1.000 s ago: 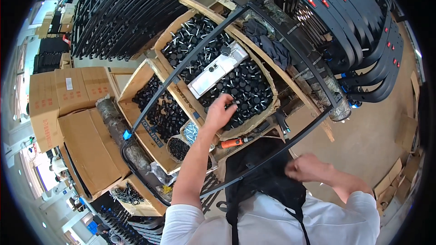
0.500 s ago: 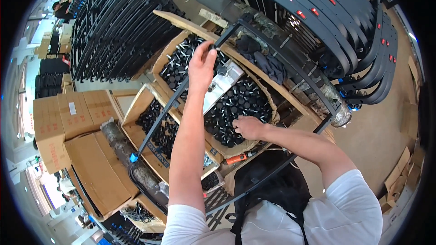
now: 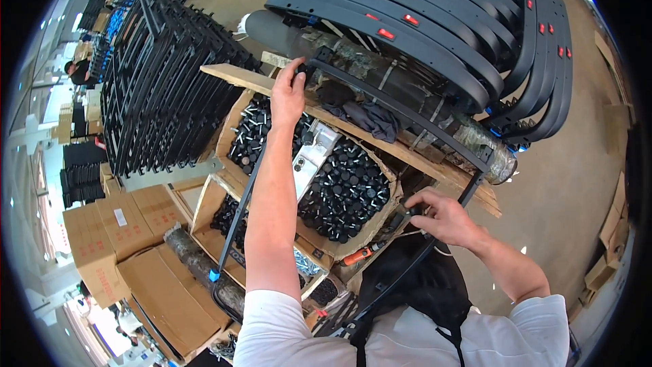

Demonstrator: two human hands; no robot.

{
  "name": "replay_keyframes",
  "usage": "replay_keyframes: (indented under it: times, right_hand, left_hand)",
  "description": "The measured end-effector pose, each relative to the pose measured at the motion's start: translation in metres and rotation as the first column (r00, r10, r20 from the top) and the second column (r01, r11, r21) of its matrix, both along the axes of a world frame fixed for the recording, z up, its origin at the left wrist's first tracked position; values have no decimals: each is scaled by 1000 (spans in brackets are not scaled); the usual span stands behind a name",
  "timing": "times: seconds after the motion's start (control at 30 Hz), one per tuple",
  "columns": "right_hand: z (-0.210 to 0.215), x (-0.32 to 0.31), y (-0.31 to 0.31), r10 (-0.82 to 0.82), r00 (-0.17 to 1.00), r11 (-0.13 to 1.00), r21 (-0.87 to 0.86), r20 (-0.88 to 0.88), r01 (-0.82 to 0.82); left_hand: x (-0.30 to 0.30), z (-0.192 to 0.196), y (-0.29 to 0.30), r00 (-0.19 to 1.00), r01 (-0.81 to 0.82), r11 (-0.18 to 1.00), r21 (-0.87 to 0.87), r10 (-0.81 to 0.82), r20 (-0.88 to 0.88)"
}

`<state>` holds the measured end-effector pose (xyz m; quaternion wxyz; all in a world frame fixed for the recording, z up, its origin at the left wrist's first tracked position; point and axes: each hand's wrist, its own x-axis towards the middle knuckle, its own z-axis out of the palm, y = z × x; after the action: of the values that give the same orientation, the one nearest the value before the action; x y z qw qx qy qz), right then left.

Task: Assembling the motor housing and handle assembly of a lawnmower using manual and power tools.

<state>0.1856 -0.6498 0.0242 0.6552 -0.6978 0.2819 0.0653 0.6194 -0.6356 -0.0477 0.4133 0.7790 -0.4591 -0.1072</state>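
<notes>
A rectangular black tube frame lies tilted across the bins in front of me. At its far left corner, my left hand is closed, the fingertips pinching a dark round piece at the tube's end. Out past the bin, beside the frame's right-hand side, my right hand pinches a small black-headed bolt between thumb and fingers. Many loose black-headed bolts with silver shanks fill the cardboard-lined bin between my arms. A blue cap shows at the frame's near left corner.
A silver metal block rests among the bolts. An orange-and-black tool lies at the bin's near edge. Stacked black frames stand far left, curved black parts with red pieces far right. Cartons sit at left; people work beyond.
My right hand has come up out of the bolt bin and moved right, with a bolt in its fingers. My left hand keeps its hold at the frame's corner. The whole view has shifted.
</notes>
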Motion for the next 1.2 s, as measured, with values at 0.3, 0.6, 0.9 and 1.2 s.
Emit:
replay_keyframes:
  times: [0.3, 0.6, 0.9, 1.2]
  right_hand:
    - [22, -52, -14, -201, 980, 948, -252, -4, 193]
    - [22, -91, -45, -381, 921, 714, -659, -83, 236]
    - [14, -82, -42, -240, 969, 674, -729, -63, 120]
    - [24, -64, -46, -196, 896, 526, -814, -399, -248]
  left_hand:
    - [-1, -12, -10, 1000, 9, 993, -118, -9, 0]
    - [18, -31, -10, 943, -49, 986, -157, -6, -334]
    - [20, -35, -4, 919, -57, 947, -318, -75, -388]
    - [10, -26, -5, 967, -109, 986, -130, 75, -244]
